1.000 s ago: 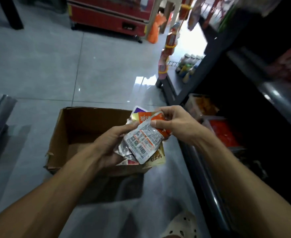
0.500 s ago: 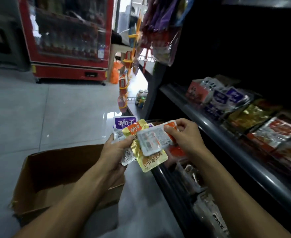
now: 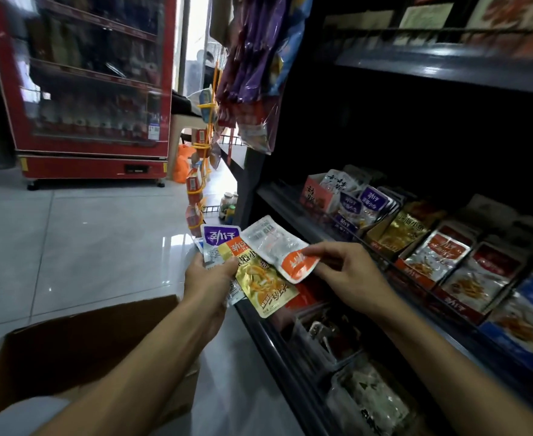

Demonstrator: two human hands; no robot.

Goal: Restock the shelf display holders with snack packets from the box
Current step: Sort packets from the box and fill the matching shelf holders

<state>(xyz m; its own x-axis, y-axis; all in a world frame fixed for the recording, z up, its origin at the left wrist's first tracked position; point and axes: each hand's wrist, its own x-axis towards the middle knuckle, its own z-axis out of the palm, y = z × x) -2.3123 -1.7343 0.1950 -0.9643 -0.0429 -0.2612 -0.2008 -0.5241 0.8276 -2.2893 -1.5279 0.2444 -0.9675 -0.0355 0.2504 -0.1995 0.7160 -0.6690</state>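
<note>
Orange-ended packet [image 3: 285, 251] pinched by right grip [image 3: 347, 272]

Box [image 3: 70, 350] cut off by frame's btm-left edge.

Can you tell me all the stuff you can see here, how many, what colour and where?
Orange-and-white foil snack packet: one, pinched by the right hand.
Fanned foil snack packets: at least three, purple, orange and gold, in the left hand.
Brown cardboard box: one, on the floor, lower left.
Shelf display holders: several along the dark shelf, with purple, gold, red and blue packets.
Red glass-door drinks fridge: one, upper left.
Hanging purple snack bags: a bunch, top centre.
Grey tiled floor: left.
Left hand: one, gripping the fan.
Right hand: one, centre.
</note>
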